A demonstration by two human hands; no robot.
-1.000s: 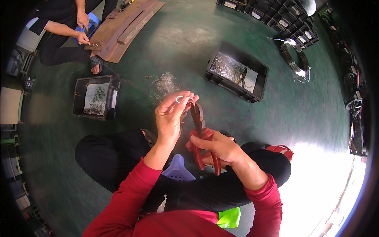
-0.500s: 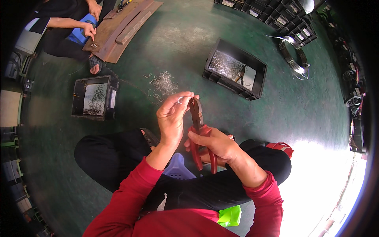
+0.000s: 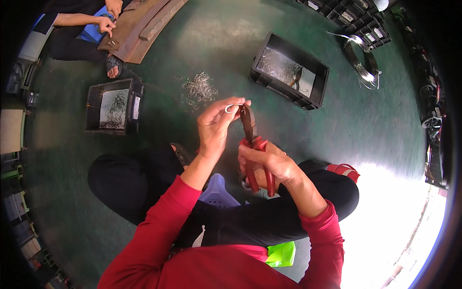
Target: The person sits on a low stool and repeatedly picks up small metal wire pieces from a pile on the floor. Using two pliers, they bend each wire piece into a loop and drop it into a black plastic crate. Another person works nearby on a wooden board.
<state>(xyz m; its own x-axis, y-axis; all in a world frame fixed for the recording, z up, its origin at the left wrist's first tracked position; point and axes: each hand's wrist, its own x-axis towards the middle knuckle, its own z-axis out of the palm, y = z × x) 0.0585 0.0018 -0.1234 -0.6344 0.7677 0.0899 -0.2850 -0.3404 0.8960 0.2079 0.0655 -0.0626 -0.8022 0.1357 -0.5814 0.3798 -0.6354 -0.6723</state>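
Note:
Between the fingertips of my left hand (image 3: 214, 126) is pinched a small curved wire hook (image 3: 228, 109), shiny and pale. My right hand (image 3: 270, 163) is wrapped round the red handles of a pair of pliers (image 3: 250, 126). The dark jaws point up and away from me and meet the wire right at my left fingertips. Whether the jaws are clamped on it, I cannot tell. Past my hands, on the green floor, lies a loose pile of bent wire hooks (image 3: 199, 86).
Black crates holding small wire pieces stand at left (image 3: 136, 111) and far right (image 3: 288, 96). A wire coil (image 3: 361, 60) lies beyond, near stacked black crates (image 3: 351, 19). At far left a co-worker's hands (image 3: 107, 24) are over a brown board (image 3: 137, 33). A purple plastic stool (image 3: 217, 192) is between my legs.
Both hands, with the wire hook and pliers, have shifted slightly up and to the right in view. The surrounding scene has shifted a little too, as my head moved.

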